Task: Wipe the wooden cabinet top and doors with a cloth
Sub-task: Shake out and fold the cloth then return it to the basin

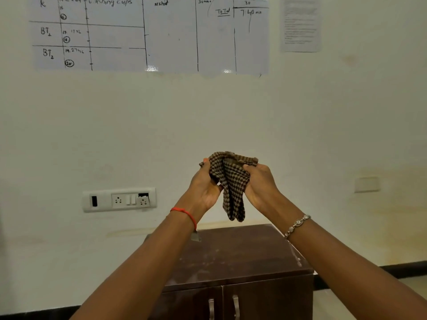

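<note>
A brown checked cloth (231, 181) hangs bunched between both hands, raised in front of the wall above the cabinet. My left hand (203, 188) grips its left side and my right hand (260, 183) grips its right side. Below them stands a dark wooden cabinet; its top (242, 252) looks dusty with pale smudges. Two doors (265, 301) with metal handles (235, 306) are closed at the bottom of the view. My forearms hide part of the cabinet's left and right edges.
The cabinet stands against a cream wall. A switch and socket panel (119, 199) is on the wall to the left. A whiteboard sheet with handwriting (150, 33) and a printed paper (300, 24) hang higher up. A black skirting (402, 269) runs along the floor.
</note>
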